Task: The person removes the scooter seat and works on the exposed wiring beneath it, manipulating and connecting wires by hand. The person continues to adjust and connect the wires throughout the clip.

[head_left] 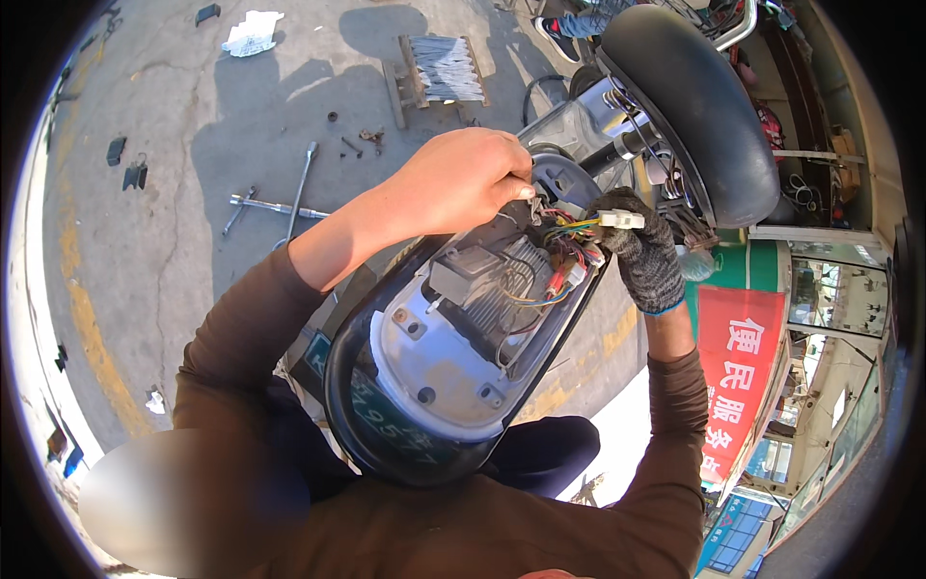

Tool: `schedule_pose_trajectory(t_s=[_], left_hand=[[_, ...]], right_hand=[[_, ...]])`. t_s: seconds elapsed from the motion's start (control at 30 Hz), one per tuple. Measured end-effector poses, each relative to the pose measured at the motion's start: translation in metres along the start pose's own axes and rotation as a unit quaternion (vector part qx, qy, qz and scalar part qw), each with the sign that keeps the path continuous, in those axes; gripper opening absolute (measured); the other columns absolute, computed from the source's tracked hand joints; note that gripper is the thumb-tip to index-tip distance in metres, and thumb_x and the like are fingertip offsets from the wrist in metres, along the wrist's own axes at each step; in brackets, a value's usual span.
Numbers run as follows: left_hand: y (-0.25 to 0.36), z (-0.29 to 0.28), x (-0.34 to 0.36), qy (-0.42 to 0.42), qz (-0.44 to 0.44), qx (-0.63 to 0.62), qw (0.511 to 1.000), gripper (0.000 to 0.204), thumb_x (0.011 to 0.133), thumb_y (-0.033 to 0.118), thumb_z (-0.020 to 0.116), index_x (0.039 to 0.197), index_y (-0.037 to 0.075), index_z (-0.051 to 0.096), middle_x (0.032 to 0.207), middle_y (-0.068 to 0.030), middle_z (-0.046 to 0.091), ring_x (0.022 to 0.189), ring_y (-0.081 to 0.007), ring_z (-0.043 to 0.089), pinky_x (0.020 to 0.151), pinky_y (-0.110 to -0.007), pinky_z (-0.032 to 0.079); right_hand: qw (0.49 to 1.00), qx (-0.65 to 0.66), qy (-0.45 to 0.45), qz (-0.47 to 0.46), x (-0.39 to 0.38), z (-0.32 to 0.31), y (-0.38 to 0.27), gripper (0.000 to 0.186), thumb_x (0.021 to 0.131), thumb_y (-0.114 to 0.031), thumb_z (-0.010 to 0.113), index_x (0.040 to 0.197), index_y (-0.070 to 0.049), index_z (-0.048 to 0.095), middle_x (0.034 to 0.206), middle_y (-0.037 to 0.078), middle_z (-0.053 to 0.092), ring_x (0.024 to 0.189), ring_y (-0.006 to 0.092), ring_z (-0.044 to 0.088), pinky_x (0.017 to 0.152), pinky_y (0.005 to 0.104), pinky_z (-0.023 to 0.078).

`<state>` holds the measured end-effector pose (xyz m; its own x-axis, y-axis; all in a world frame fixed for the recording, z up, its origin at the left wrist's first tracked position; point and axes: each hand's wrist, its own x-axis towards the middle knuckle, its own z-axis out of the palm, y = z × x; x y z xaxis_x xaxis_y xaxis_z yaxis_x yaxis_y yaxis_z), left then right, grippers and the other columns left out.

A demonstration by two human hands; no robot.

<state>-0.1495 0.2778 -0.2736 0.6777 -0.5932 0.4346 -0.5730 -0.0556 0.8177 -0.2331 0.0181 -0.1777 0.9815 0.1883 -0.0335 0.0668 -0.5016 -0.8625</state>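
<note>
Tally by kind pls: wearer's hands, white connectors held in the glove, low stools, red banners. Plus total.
Hands: 2 (bare left hand, gloved right hand)
Held white connector: 1
Low stool: 1
Red banner: 1
Total: 5

Brown sleeves (246, 333), dark trousers (552, 449), right hand (644, 253) gloved in grey knit (blue-edged)

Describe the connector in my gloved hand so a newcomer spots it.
Below the big black tire at upper right is the gray-gloved right hand. It holds the white connector with yellow wires leading left; the other white piece lies lower, unheld.
</note>
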Motion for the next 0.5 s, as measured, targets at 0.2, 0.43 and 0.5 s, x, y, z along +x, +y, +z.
schedule_pose_trajectory(t_s=[0.2, 0.43, 0.5], left_hand=[[0.001, 0.013, 0.035, 0.049, -0.023, 0.014, 0.998, 0.024, 0.091, 0.023, 0.064, 0.092, 0.0, 0.068, 0.086, -0.0167, 0.064, 0.088, -0.0384, 0.062, 0.076, -0.046, 0.048], [-0.006, 0.014, 0.049, 0.041, -0.056, -0.036, 0.997, 0.026, 0.091, 0.026, 0.065, 0.093, 0.001, 0.07, 0.08, -0.0225, 0.064, 0.082, -0.041, 0.064, 0.071, -0.049, 0.048], [-0.008, 0.014, 0.049, 0.048, -0.072, -0.041, 0.995, 0.026, 0.091, 0.026, 0.065, 0.092, 0.001, 0.07, 0.08, -0.022, 0.065, 0.082, -0.041, 0.064, 0.071, -0.049, 0.048]], right_hand=[[0.997, 0.031, 0.014, 0.062, 0.001, -0.007, 0.003, 0.034, 0.089, -0.02, 0.072, 0.115, -0.001, 0.065, 0.113, 0.009, 0.066, 0.102, 0.0185, 0.062, 0.089, 0.0292, 0.05], [1.0, 0.009, 0.002, 0.018, -0.008, -0.02, 0.016, 0.058, 0.078, -0.035, 0.083, 0.119, 0.0, 0.061, 0.118, 0.012, 0.063, 0.109, 0.0237, 0.061, 0.095, 0.0358, 0.05], [0.999, 0.038, -0.012, 0.015, -0.009, -0.031, 0.024, 0.051, 0.079, -0.023, 0.082, 0.121, -0.003, 0.062, 0.12, 0.012, 0.064, 0.11, 0.0261, 0.063, 0.099, 0.0385, 0.05]])
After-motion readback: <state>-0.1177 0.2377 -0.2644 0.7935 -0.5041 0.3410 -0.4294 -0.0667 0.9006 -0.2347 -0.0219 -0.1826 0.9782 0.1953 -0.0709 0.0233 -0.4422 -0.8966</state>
